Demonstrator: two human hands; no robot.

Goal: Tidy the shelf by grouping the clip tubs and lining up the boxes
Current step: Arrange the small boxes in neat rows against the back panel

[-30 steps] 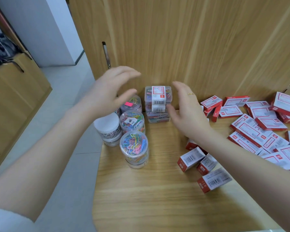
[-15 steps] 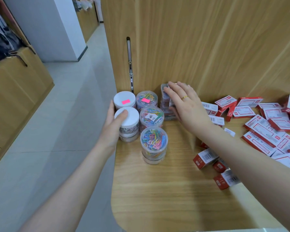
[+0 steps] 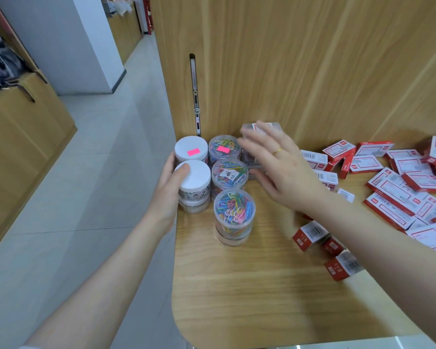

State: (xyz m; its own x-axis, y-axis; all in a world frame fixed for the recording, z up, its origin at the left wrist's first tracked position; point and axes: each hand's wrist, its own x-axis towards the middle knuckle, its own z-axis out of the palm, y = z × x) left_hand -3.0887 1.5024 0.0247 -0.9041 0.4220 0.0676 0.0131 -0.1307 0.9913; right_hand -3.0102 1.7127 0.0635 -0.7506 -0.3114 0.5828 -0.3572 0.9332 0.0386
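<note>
the left hand (image 3: 170, 187) presses on the outer side of the white-lidded tub (image 3: 194, 183), thumb lying on its lid, fingers curved around the side of it. this tub stands at the left edge of the wooden shelf (image 3: 262, 285), touching the second white-lidded tub (image 3: 191, 150) behind it. just beside them, three clear tubs of coloured clips (image 3: 233, 212) stand in a row toward the back panel. the right hand (image 3: 280, 167) is blurred, fingers spread, over the stack of clear boxes (image 3: 256, 147); i cannot tell if it touches them. the red and white boxes (image 3: 398, 182) lie scattered on the right.
</note>
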